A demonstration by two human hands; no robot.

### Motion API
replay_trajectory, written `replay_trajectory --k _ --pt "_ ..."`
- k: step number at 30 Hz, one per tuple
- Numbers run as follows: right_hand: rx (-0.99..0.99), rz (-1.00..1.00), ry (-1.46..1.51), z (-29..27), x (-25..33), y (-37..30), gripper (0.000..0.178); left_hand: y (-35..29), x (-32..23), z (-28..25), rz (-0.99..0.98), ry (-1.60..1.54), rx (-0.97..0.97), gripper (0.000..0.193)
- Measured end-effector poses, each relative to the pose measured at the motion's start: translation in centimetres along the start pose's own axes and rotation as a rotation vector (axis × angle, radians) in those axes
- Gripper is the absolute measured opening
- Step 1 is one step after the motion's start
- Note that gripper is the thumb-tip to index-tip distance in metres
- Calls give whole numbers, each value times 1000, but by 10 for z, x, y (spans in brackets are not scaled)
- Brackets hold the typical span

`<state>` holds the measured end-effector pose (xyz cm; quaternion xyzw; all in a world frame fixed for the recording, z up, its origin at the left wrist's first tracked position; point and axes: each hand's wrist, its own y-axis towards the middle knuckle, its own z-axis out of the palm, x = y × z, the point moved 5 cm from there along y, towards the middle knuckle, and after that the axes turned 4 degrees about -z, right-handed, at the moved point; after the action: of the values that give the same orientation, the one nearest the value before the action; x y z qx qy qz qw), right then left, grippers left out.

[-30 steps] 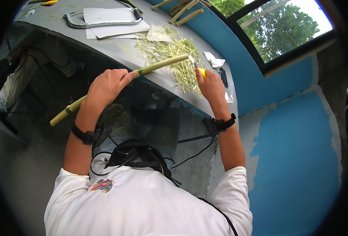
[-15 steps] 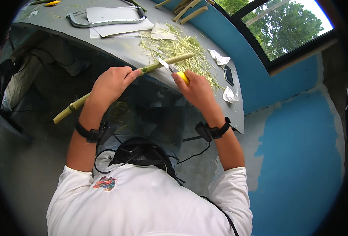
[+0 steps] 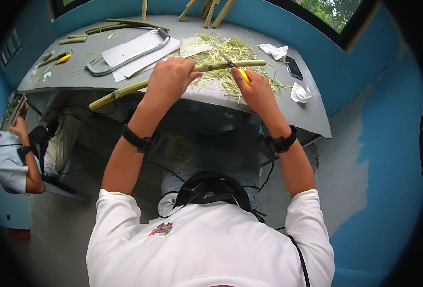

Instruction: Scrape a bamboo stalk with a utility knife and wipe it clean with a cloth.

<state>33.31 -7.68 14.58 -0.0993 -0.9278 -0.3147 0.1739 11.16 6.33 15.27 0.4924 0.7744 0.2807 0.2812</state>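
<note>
My left hand is closed around the middle of a long, pale green bamboo stick, held slantwise over the table's near edge. One end points low to the left; the other rises to the right above a heap of thin shavings. In my right hand is a utility knife with a yellow handle. Its blade lies against the stick's right part, beyond a node. My fingers hide part of the knife's handle and the stick's middle.
A hacksaw rests on white paper on the grey table. Crumpled tissues and a phone lie right; another yellow-handled knife and bamboo pieces lie left. Another person sits at the left.
The view has shifted, showing more of the table's left side and the other person. Both hands still hold the bamboo stick and the knife; the stick now lies at a flatter slant.
</note>
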Motion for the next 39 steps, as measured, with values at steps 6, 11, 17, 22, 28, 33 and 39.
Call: replay_trajectory --k 6,11,17,22,28,33,39 --pt "30 94 -42 6 -31 -7 71 20 -8 45 63 36 156 35" --pt "-5 90 -94 10 -49 -18 71 15 -22 57 52 -18 217 34" --pt "-55 53 -115 6 -60 -28 71 -5 9 17 -50 94 289 36" --pt "71 116 -126 6 -61 -26 74 -24 36 9 -95 74 466 39" --pt "-12 79 -77 3 -71 -29 75 -15 12 7 -144 59 443 40" --pt "-12 86 -49 4 -69 -32 75 -14 21 5 -200 111 501 42" --pt "47 86 -25 4 -63 -32 73 -53 25 -7 -419 -27 479 57"
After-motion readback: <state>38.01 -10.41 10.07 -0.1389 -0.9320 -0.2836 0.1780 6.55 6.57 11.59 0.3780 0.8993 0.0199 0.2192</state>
